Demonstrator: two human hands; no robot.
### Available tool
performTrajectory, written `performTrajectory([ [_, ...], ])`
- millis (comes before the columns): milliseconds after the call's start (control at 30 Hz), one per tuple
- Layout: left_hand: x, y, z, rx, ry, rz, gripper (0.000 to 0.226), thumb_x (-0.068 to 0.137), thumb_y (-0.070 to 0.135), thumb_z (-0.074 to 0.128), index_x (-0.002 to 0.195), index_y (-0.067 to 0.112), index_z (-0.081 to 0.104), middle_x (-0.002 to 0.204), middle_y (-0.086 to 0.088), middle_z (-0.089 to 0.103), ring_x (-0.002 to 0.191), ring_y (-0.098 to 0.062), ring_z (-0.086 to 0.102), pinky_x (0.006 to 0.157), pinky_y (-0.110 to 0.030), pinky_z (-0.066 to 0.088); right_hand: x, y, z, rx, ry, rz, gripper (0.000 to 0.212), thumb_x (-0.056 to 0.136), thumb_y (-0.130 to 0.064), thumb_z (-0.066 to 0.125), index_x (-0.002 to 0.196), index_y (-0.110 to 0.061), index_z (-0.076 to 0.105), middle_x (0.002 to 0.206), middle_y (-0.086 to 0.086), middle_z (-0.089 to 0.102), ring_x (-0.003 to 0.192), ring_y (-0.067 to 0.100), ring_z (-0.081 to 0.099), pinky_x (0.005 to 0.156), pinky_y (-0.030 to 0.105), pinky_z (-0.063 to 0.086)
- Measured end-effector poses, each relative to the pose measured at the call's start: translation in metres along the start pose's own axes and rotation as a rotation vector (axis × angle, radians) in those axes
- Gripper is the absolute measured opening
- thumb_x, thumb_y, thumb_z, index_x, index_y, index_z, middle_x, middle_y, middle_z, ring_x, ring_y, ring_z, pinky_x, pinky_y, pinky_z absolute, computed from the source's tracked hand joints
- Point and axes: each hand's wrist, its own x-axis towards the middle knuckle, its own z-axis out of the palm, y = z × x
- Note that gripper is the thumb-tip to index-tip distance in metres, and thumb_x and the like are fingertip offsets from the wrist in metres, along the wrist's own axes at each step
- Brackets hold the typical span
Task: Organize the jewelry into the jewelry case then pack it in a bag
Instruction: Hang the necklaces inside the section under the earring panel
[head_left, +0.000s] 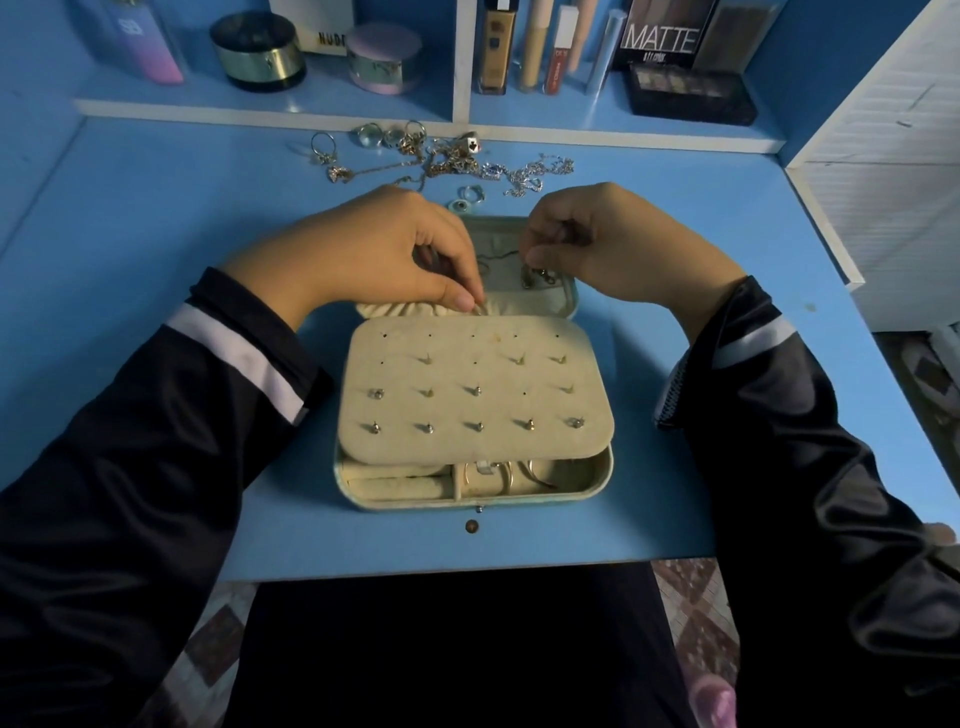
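A: Progress?

B: Partway. The case (602, 470) lies open mid-desk, lid flat at 12 o'clock and base at 6. Studs (475, 426) fill most of the padded panel (467, 379) over the base. Its top row is bare holes.

A: Anything under the panel?

B: At the 6 o'clock edge there are hoops (498, 478) in the middle slot. Ring rolls (395, 486) sit at 7 o'clock (no rings on them that I can see).

A: Hands?

B: Both are over the lid. The left hand (374, 254) is curled, with thumb and forefinger pinching the edge of the gathered pocket (415, 312). The right hand (602, 244) is curled too, its fingertips pinching one end of a thin chain (493, 257) that lies inside the lid. My guess is that a necklace is being hung or tucked away.

A: What's left to do?

B: Plenty. Loose jewelry (447, 158) (rings, gold and silver chains) sits on the desk (156, 234) at 12 o'clock, just beyond the lid. The case is not yet closed, and no bag is in view.
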Motion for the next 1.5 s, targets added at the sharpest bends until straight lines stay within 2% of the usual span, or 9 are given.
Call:
performTrajectory([
  [133,0.002,0.000,0.002,0.079,0.000,0.005,0.009,0.079,0.027,0.079,0.088,0.030,0.077,0.092,0.014,0.069,0.090,-0.006,0.063,0.088,-0.033,0.050,0.000,0.003,0.001,0.028,0.025,-0.008,0.005,0.088,-0.012,0.069,0.090,-0.016,0.070,0.079,-0.005,0.067,0.068,0.003,0.055,0.067,0.010,0.043],
  [333,0.003,-0.001,0.006,0.159,-0.031,-0.002,0.009,0.087,0.023,0.071,0.087,0.031,0.070,0.092,0.013,0.063,0.091,-0.009,0.059,0.088,-0.041,0.048,-0.003,0.004,-0.001,0.039,0.028,-0.028,0.011,0.087,-0.011,0.070,0.094,-0.018,0.074,0.076,-0.012,0.066,0.063,-0.005,0.055,0.064,0.006,0.038],
  [533,0.007,-0.004,0.010,0.077,0.048,-0.047,0.012,0.092,0.017,0.066,0.087,0.028,0.065,0.086,0.016,0.060,0.071,0.009,0.054,0.067,-0.009,0.040,-0.002,0.002,-0.001,-0.045,0.036,-0.025,0.016,0.082,-0.009,0.075,0.091,-0.022,0.074,0.076,-0.017,0.061,0.065,-0.009,0.055,0.063,0.005,0.038],
  [633,0.014,0.002,0.018,0.057,0.129,-0.025,0.007,0.092,0.016,0.066,0.090,0.023,0.065,0.082,0.019,0.057,0.065,0.015,0.051,0.059,-0.003,0.034,-0.003,0.001,-0.001,-0.068,0.064,-0.008,0.014,0.081,-0.009,0.075,0.089,-0.020,0.074,0.074,-0.018,0.060,0.064,-0.010,0.053,0.063,0.004,0.038],
  [867,0.027,0.001,0.027,0.111,0.230,-0.001,0.008,0.088,0.026,0.071,0.095,0.029,0.072,0.092,0.010,0.066,0.075,0.004,0.054,0.074,-0.033,0.049,-0.007,0.004,-0.004,-0.091,0.093,0.036,0.012,0.080,-0.012,0.076,0.085,-0.023,0.073,0.074,-0.017,0.059,0.064,-0.009,0.050,0.062,0.004,0.037],
  [1100,0.018,-0.004,0.013,0.116,0.312,0.000,0.024,0.084,0.018,0.075,0.107,0.024,0.072,0.092,0.013,0.065,0.078,0.004,0.058,0.071,-0.006,0.041,-0.007,0.005,-0.003,-0.078,0.089,0.052,0.013,0.081,-0.012,0.074,0.091,-0.020,0.075,0.078,-0.010,0.062,0.065,0.003,0.051,0.061,0.007,0.039],
  [1233,0.013,-0.009,0.007,0.244,0.309,-0.018,0.024,0.081,0.025,0.079,0.103,0.020,0.074,0.095,0.004,0.066,0.086,-0.012,0.060,0.080,-0.024,0.048,-0.005,0.005,-0.002,-0.080,0.074,0.061,0.014,0.081,-0.013,0.074,0.093,-0.020,0.075,0.079,-0.011,0.060,0.063,0.000,0.051,0.061,0.006,0.039],
  [1367,0.014,-0.005,0.010,0.287,0.277,0.046,0.015,0.082,0.025,0.077,0.095,0.016,0.077,0.089,0.002,0.065,0.083,-0.010,0.055,0.074,-0.010,0.038,-0.005,0.004,0.001,-0.065,0.068,0.036,0.010,0.080,-0.013,0.076,0.089,-0.018,0.075,0.076,-0.015,0.059,0.062,-0.007,0.052,0.060,0.006,0.038],
  [1500,0.015,0.000,0.016,0.276,0.266,0.091,0.011,0.084,0.023,0.076,0.093,0.016,0.077,0.090,-0.001,0.068,0.085,-0.015,0.059,0.080,-0.032,0.047,-0.006,0.005,0.001,-0.051,0.041,-0.011,0.009,0.079,-0.016,0.078,0.087,-0.020,0.076,0.078,-0.012,0.062,0.068,0.002,0.054,0.064,0.010,0.040],
])
